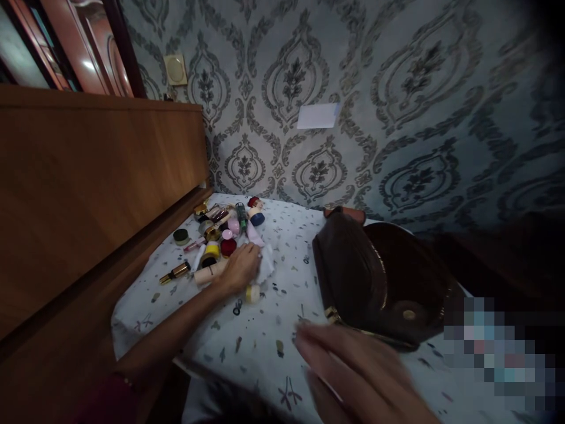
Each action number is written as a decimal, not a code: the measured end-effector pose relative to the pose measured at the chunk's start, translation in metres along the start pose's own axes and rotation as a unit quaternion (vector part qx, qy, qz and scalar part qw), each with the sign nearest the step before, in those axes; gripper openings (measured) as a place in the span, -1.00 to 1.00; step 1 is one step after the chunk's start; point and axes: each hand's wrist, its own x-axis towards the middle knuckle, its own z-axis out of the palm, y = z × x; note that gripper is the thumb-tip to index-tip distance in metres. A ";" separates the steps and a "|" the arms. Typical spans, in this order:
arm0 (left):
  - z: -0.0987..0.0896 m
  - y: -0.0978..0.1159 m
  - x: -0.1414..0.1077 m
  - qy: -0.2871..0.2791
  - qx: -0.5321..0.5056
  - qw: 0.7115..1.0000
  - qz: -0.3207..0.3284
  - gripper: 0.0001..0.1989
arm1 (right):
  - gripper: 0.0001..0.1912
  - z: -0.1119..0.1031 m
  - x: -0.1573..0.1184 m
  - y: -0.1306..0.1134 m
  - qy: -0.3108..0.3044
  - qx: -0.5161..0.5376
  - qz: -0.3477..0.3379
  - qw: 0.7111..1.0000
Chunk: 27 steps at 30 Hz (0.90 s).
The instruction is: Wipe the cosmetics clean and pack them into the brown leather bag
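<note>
My left hand point(241, 267) reaches into a cluster of cosmetics on the patterned white cloth point(247, 359). Its fingers are curled on a crumpled white tissue-like piece point(267, 265), partly hidden by the hand. Close by lie a pale pink tube point(206, 273), a red-lidded jar point(228, 247), a yellow-banded jar point(212, 249) and a small cream and yellow jar point(253, 294). My right hand point(353, 371), slightly blurred in the foreground, has its fingers stretched out with nothing visible in them. Just beyond it sits a dark brown leather bag point(348, 271), its zip opening showing.
Several more items, including a gold and black bottle point(175, 272), a dark round jar point(180, 237) and a green bottle point(241, 217), are scattered at the left. A wooden cabinet point(101, 194) borders the cloth on the left, and a patterned wall point(291, 153) stands behind.
</note>
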 end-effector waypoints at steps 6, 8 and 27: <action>-0.021 -0.006 -0.003 0.149 -0.163 0.974 -0.045 -0.89 | -0.52 0.099 0.035 0.039 -0.185 0.011 0.109 0.977; -0.034 -0.014 -0.009 0.190 -0.198 0.960 -0.062 -0.90 | -0.53 0.119 0.035 0.048 -0.241 0.038 0.148 0.959; -0.043 -0.037 -0.083 0.118 0.144 0.982 -0.035 -0.87 | -0.63 0.197 0.074 0.113 -0.037 0.275 0.360 0.891</action>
